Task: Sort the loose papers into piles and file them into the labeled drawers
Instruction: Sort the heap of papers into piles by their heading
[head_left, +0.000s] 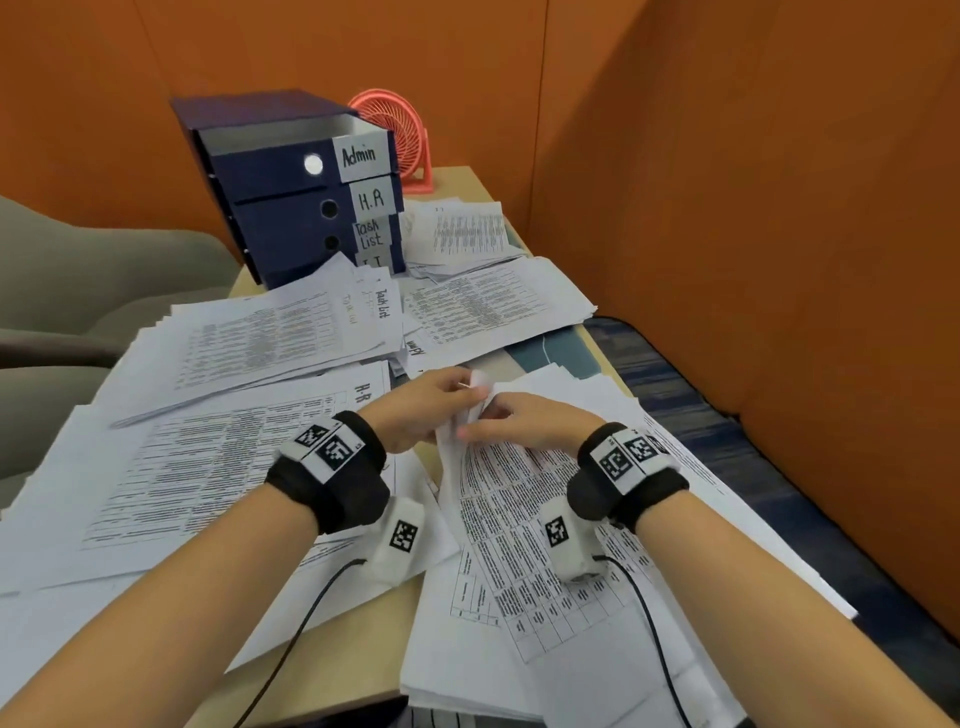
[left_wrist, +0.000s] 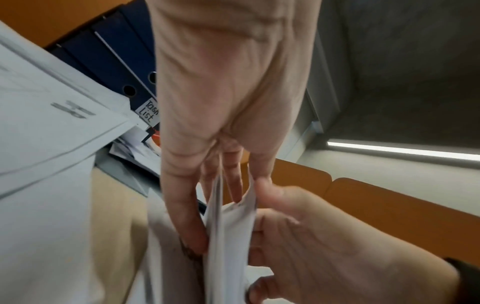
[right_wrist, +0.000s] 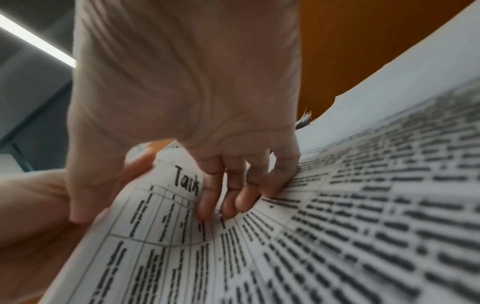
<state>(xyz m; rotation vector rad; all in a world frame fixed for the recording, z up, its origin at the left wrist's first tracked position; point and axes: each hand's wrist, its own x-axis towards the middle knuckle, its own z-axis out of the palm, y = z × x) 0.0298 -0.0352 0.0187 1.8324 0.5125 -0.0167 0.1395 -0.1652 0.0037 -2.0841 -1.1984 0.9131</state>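
Left hand (head_left: 415, 410) and right hand (head_left: 519, 421) both pinch the sheet's (head_left: 519, 519) far corner — marked "Task" — while the drawers (head_left: 311, 208) stand upper left, nearer the left hand.

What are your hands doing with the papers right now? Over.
Left hand and right hand both pinch a Task sheet's top edge. Admin drawer open. Piles crowd the desk, nothing filed yet.
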